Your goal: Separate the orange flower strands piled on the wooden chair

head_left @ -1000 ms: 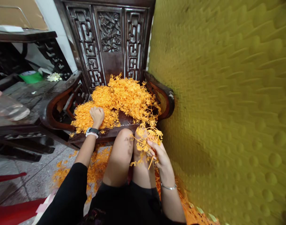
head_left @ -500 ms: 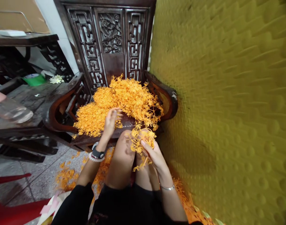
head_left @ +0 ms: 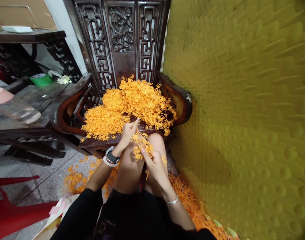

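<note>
My right hand (head_left: 156,163) is closed around an orange plastic flower-like sprig (head_left: 139,145), held over my knees. Fine curled tips fan out from the sprig to the left of my thumb. My left hand (head_left: 128,133), below a watch and a beaded bracelet, is closed at the sprig's upper left end, thumb and forefinger pinched together there. Just beyond the hands, a big heap of similar orange pieces (head_left: 144,100) covers much of the seat of a dark carved wooden chair (head_left: 123,68). A lower mound (head_left: 104,123) of smaller pieces lies on its left side.
Left of the chair, a dark wooden table (head_left: 44,101) bears a clear bottle with a pink lid (head_left: 19,110) and a green tape roll (head_left: 41,80). Orange bits (head_left: 74,180) litter the floor. A red plastic stool (head_left: 17,213) stands lower left; a yellow padded surface (head_left: 242,100) rises at right.
My left hand has come down and right from beside the heap, its fingers closing at the sprig. My right hand has moved left with the sprig. The view has shifted slightly.
</note>
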Available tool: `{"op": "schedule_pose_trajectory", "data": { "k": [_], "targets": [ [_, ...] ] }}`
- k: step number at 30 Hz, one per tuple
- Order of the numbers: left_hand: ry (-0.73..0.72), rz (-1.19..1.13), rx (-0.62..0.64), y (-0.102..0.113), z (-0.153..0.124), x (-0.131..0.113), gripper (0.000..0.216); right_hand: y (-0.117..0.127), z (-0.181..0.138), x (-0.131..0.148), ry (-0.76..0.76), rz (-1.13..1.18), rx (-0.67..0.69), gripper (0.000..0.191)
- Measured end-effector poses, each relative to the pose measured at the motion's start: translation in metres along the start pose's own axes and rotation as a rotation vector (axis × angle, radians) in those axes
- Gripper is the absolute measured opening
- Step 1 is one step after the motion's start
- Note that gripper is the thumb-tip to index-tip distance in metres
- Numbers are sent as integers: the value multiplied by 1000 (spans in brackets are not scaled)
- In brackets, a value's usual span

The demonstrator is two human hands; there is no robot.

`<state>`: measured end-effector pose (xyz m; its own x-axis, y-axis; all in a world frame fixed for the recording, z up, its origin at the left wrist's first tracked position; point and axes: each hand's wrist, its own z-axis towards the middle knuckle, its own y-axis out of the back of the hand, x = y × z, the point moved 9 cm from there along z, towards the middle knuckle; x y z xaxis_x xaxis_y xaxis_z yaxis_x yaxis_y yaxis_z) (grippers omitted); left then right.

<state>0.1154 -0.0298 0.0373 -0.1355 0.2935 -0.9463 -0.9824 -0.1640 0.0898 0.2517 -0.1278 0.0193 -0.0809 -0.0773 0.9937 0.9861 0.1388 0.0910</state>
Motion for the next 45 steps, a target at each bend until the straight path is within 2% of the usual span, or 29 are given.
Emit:
{"op": "schedule_pose_trajectory", "data": {
  "k": [4,7,10,15,18,24,29,39,45],
  "targets": [
    [19,-55,-115,2,16,7,65,-2,2,-1,1,51,-104,29],
    [-1,-81,-162,-7,25,5,65,5,5,2,-42,160,-165,30],
    [8,-73,-151,-24,32,3,65,19,5,4,-89,206,-256,35],
    [55,-127,-24,-59,41,2,67,35,2,9,-105,249,-358,31],
    [86,-147,-17,-65,47,7,67,34,1,6,-126,299,-378,28],
    [94,-140,-74,-46,66,17,63,24,6,-5,-149,340,-321,28],
    [113,-172,-94,-35,76,15,64,15,10,-3,-188,379,-206,30],
    [324,-369,-68,-40,73,23,55,4,4,5,-213,413,-153,36],
    [399,-419,-35,-31,73,24,55,-15,4,12,-237,423,-108,38]
  ]
}}
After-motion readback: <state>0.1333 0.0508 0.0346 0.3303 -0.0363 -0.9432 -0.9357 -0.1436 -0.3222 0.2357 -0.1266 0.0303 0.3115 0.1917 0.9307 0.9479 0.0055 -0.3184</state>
